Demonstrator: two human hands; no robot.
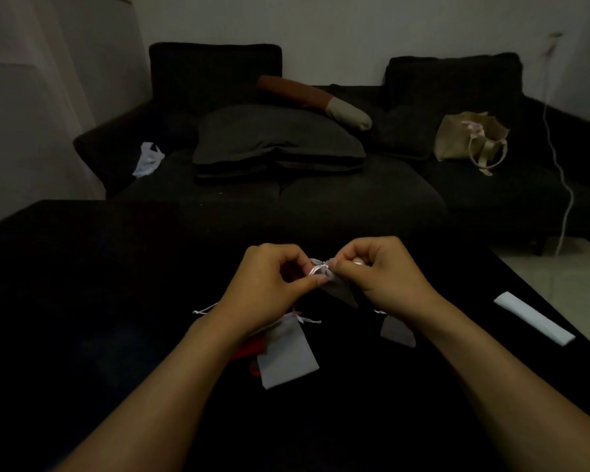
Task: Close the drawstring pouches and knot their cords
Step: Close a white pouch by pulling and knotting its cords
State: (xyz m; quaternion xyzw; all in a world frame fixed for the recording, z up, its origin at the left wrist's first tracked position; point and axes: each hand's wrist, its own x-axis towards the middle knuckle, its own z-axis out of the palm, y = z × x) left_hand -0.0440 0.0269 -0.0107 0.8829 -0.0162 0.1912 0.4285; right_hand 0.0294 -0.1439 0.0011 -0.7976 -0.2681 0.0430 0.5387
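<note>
A small grey pouch (338, 289) is held above the dark worktop (82, 301), its white cord (319, 269) pinched by the left hand (269, 287) and right hand (378, 270), near two other pouches.

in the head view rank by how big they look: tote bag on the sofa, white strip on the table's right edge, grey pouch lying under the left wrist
1. Tote bag, though farthest away.
2. White strip and grey pouch: too close to rank.
</note>
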